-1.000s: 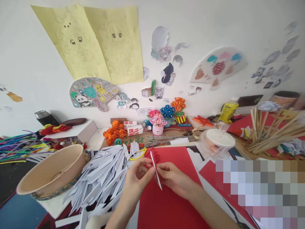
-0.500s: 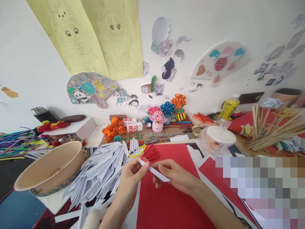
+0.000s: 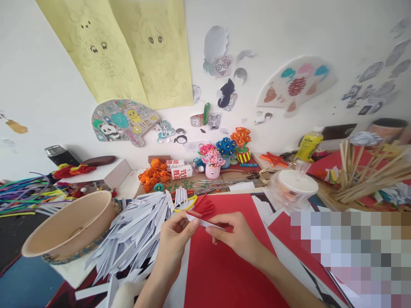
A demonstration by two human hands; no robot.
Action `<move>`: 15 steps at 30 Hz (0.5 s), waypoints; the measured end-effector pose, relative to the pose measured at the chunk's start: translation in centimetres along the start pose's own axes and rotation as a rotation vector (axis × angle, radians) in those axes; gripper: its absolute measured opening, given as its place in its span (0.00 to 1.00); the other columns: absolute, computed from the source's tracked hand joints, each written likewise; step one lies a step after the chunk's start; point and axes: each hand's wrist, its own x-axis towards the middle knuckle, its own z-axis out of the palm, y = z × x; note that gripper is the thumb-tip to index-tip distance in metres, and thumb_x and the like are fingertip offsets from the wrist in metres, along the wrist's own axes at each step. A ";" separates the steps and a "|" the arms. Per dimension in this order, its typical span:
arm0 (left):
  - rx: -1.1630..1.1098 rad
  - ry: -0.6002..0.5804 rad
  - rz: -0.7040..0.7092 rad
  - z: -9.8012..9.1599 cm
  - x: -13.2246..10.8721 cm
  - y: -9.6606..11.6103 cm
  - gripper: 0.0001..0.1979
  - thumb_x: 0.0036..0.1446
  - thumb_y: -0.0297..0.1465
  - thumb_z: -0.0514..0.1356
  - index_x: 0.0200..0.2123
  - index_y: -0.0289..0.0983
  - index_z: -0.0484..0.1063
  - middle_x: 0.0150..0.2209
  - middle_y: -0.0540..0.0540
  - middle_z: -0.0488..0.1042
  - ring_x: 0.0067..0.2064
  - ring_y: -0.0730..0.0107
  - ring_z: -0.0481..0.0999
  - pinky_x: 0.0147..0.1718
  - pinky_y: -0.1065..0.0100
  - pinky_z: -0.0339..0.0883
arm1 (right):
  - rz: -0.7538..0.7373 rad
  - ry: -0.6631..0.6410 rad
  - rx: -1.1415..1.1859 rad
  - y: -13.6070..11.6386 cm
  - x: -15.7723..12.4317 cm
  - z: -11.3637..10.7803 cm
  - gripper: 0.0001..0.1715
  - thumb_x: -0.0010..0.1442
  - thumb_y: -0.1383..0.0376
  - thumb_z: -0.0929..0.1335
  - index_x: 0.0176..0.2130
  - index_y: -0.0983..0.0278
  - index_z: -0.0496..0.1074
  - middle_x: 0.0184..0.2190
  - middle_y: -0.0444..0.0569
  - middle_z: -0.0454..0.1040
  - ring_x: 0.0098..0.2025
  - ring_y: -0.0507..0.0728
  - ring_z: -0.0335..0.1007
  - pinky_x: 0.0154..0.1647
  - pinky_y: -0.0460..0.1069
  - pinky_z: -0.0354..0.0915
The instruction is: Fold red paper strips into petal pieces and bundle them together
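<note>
Between my two hands is a narrow paper strip (image 3: pixel 203 222), white on the face toward me with red along its upper edge. My left hand (image 3: pixel 178 234) pinches its left end between thumb and fingers. At the other end, my right hand (image 3: pixel 231 234) has its thumb and fingers closed on the strip. Both hands are above a large red paper sheet (image 3: pixel 231 273). Just behind them lie several folded red paper pieces (image 3: pixel 204 206) and scissors with yellow handles (image 3: pixel 192 202). A big heap of white paper strips (image 3: pixel 135 233) spreads beside my left hand.
A beige bowl (image 3: pixel 32 244) stands at the left. A white-lidded tub in plastic (image 3: pixel 298 182), wooden sticks (image 3: pixel 356 175) and a yellow bottle (image 3: pixel 308 145) are at the right. Small flower pots (image 3: pixel 212 172) line the wall, with orange flowers (image 3: pixel 154 173) nearby.
My right hand has moved slightly up and left, and its thumb now presses on the strip's right part. The strip has tilted closer to level, with more red showing along its top.
</note>
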 end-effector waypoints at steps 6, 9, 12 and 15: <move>-0.008 0.095 0.076 0.3 -0.2 -0.2 0.15 0.44 0.41 0.71 0.22 0.36 0.76 0.27 0.47 0.75 0.31 0.70 0.69 0.33 0.71 0.63 | -0.002 0.067 0.058 0.0 -0.1 0.2 0.16 0.60 0.55 0.71 0.33 0.66 0.80 0.22 0.46 0.75 0.25 0.52 0.70 0.29 0.46 0.66; -0.017 0.116 0.090 0.5 -0.3 -0.3 0.14 0.44 0.40 0.71 0.23 0.36 0.76 0.24 0.50 0.72 0.29 0.72 0.66 0.31 0.72 0.61 | 0.011 0.084 0.111 -0.1 -0.2 0.3 0.17 0.60 0.54 0.71 0.36 0.66 0.81 0.24 0.47 0.76 0.26 0.53 0.71 0.30 0.46 0.67; -0.049 0.131 0.103 0.5 -0.3 -0.3 0.14 0.45 0.39 0.71 0.22 0.36 0.75 0.24 0.51 0.70 0.29 0.73 0.64 0.31 0.73 0.61 | 0.006 0.085 0.129 -0.1 -0.2 0.4 0.16 0.60 0.55 0.71 0.36 0.66 0.81 0.23 0.47 0.76 0.25 0.52 0.71 0.30 0.46 0.68; -0.062 0.113 0.088 0.4 -0.2 -0.3 0.15 0.45 0.40 0.72 0.20 0.36 0.74 0.24 0.51 0.71 0.29 0.73 0.65 0.31 0.74 0.60 | -0.004 0.076 0.133 -0.1 -0.3 0.4 0.16 0.60 0.55 0.71 0.35 0.66 0.81 0.23 0.47 0.76 0.25 0.52 0.71 0.30 0.46 0.68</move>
